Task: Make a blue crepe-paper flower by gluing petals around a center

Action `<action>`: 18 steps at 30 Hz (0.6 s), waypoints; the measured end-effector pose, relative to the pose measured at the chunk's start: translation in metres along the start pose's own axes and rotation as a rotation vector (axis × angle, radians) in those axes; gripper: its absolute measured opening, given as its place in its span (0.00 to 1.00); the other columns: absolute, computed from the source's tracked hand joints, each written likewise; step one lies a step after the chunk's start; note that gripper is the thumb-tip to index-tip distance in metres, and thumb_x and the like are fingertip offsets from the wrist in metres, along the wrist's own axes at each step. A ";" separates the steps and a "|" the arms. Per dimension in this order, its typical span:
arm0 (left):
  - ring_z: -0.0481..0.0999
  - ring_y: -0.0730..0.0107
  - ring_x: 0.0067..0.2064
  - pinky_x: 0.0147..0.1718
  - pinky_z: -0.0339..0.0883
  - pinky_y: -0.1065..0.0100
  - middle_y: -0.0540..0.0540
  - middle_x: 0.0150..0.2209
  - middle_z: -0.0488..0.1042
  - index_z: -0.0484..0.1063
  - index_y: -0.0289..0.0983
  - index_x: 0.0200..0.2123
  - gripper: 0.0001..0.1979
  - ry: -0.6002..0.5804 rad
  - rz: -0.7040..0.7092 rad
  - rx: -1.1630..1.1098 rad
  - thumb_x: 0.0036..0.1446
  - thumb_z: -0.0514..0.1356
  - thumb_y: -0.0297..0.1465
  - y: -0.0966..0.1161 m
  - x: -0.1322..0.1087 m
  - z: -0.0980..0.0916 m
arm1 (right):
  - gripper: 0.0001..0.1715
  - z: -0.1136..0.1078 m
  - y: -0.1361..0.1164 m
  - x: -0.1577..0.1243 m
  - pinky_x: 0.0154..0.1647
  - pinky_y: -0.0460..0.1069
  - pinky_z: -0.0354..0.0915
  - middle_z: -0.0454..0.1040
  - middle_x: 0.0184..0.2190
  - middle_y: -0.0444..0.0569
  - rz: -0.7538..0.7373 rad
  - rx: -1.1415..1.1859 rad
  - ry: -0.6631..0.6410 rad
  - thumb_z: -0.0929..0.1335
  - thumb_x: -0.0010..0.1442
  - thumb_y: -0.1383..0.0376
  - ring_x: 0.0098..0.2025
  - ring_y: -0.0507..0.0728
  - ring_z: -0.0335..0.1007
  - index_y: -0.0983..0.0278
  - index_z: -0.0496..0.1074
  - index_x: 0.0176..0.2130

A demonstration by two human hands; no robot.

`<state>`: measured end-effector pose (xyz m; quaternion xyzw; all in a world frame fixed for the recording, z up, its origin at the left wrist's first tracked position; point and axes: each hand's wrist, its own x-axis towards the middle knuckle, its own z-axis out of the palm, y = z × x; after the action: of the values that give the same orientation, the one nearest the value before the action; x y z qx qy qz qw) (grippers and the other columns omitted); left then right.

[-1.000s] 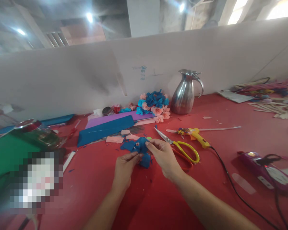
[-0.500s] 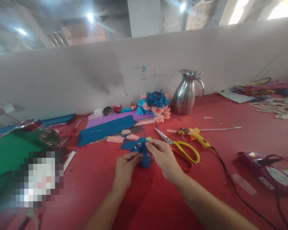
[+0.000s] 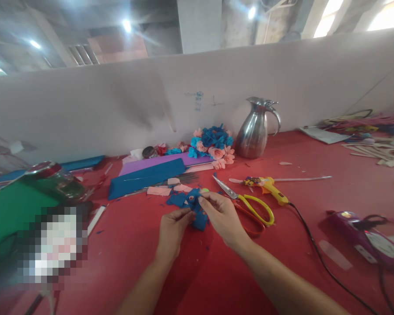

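Note:
Between my hands is a small blue paper flower (image 3: 193, 197) with a pale pinkish centre. My left hand (image 3: 172, 227) pinches its lower side, fingers pressed together. With thumb and fingertips closed, my right hand (image 3: 221, 214) grips the flower's right edge. Loose blue paper pieces (image 3: 200, 221) lie on the red table (image 3: 197, 271) under and behind the hands. Pink paper strips (image 3: 159, 191) rest just beyond them. Close to my right hand lie scissors (image 3: 254, 210) with yellow and orange handles, blades partly apart.
A yellow glue gun (image 3: 272, 189) trails a black cable to the right, near a purple power strip (image 3: 367, 236). Behind stand a steel jug (image 3: 253, 131) and a bunch of blue and pink paper flowers (image 3: 213, 142). Blue sheets (image 3: 146, 177) and a jar (image 3: 54, 179) are leftward.
The whole view has shifted slightly. Both hands keep their hold on the blue flower, which has turned or folded a little at its right edge.

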<state>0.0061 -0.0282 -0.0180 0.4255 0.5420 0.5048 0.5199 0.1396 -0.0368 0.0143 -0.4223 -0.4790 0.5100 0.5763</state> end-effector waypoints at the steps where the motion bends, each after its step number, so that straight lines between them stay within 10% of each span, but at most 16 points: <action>1: 0.68 0.71 0.25 0.27 0.62 0.71 0.50 0.19 0.74 0.80 0.36 0.21 0.07 0.002 -0.001 0.005 0.36 0.69 0.33 0.000 0.000 0.000 | 0.11 0.000 0.000 0.000 0.33 0.47 0.64 0.74 0.28 0.45 0.007 0.008 0.003 0.66 0.55 0.59 0.32 0.55 0.69 0.61 0.76 0.31; 18: 0.69 0.72 0.25 0.28 0.62 0.71 0.50 0.19 0.75 0.80 0.36 0.22 0.04 -0.040 0.031 -0.044 0.39 0.67 0.31 0.002 -0.002 0.000 | 0.12 0.000 0.003 0.002 0.22 0.45 0.59 0.76 0.27 0.44 0.159 0.005 -0.082 0.65 0.46 0.69 0.24 0.52 0.69 0.61 0.76 0.30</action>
<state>0.0059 -0.0297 -0.0157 0.4324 0.5135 0.5160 0.5321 0.1388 -0.0344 0.0112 -0.4364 -0.4657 0.5724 0.5149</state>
